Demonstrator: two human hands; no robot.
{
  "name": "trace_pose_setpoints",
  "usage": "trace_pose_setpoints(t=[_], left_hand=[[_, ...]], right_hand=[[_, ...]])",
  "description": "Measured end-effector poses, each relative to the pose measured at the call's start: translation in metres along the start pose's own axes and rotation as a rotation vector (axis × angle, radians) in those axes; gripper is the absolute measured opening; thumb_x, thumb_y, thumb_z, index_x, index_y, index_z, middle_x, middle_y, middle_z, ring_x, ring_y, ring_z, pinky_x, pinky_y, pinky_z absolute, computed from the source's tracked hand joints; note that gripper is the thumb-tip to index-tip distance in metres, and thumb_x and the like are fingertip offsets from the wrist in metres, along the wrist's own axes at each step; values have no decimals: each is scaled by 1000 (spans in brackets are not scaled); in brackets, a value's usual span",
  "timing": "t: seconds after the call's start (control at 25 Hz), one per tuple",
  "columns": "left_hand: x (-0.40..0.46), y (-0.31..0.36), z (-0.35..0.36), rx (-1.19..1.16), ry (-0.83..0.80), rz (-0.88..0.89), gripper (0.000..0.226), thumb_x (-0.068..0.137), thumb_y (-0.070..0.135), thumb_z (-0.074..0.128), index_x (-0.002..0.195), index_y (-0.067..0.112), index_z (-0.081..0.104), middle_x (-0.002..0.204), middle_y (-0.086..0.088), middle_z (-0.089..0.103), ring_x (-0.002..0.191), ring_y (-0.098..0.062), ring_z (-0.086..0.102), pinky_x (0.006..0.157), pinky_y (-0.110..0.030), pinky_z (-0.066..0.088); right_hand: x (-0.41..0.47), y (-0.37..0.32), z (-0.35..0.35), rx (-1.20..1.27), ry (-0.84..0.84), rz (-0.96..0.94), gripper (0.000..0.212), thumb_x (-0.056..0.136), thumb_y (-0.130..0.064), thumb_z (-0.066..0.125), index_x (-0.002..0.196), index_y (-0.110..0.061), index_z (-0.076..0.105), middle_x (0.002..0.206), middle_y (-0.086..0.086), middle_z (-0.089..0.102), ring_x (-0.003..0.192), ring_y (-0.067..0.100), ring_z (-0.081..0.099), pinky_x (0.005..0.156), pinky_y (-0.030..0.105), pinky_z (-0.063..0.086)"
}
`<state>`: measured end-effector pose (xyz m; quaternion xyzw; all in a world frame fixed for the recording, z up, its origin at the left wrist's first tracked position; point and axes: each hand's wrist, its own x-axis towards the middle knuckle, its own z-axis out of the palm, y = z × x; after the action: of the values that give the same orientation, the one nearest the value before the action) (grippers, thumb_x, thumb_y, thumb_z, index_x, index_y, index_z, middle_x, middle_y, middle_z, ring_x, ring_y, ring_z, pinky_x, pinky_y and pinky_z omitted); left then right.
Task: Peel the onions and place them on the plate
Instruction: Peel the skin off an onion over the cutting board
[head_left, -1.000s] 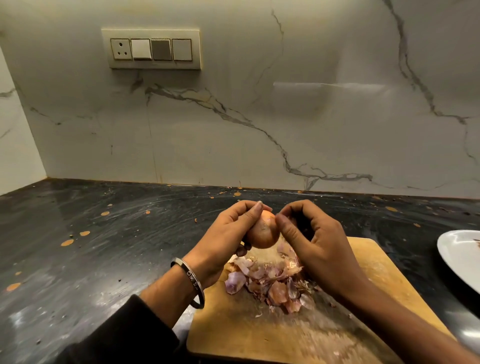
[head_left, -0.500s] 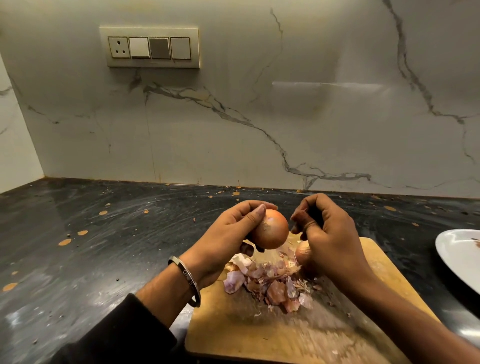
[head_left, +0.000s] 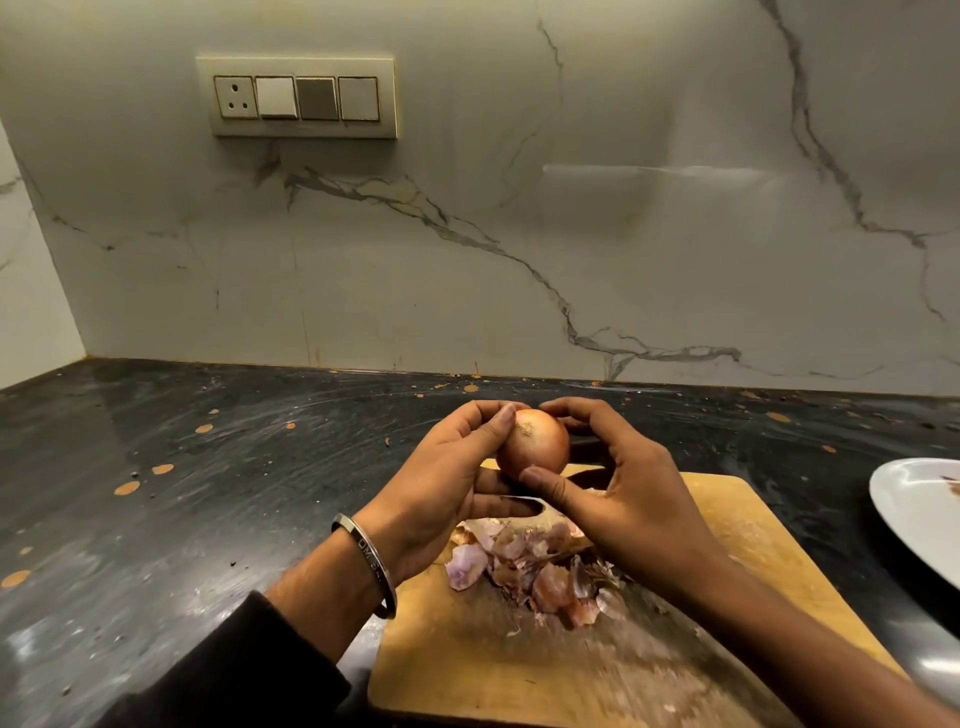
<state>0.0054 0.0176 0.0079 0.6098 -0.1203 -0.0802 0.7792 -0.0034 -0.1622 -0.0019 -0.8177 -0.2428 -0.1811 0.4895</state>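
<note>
Head view: your left hand (head_left: 441, 493) and right hand (head_left: 618, 499) hold one onion (head_left: 535, 449) between them, raised above the far edge of the cutting board (head_left: 519, 670). Left fingers curl round its left side, thumb near the top; your right thumb presses its underside while the fingers arch over it. Loose peels (head_left: 530, 566) lie heaped on the board below your hands. Right of the board, a white plate (head_left: 909, 499) sits on the dark counter (head_left: 208, 467).
</note>
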Motion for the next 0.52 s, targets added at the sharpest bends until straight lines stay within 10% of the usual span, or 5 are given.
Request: trace_pose_setpoints(t=[0.52], left_hand=[[2, 2, -3, 83, 17, 62, 26, 98, 7, 53, 120, 12, 66, 113, -17, 70, 91, -26, 71, 69, -27, 61]], right_hand=[[4, 8, -5, 121, 48, 80, 63, 78, -5, 80, 134, -28, 62, 128, -9, 66, 102, 7, 70, 82, 30, 61]])
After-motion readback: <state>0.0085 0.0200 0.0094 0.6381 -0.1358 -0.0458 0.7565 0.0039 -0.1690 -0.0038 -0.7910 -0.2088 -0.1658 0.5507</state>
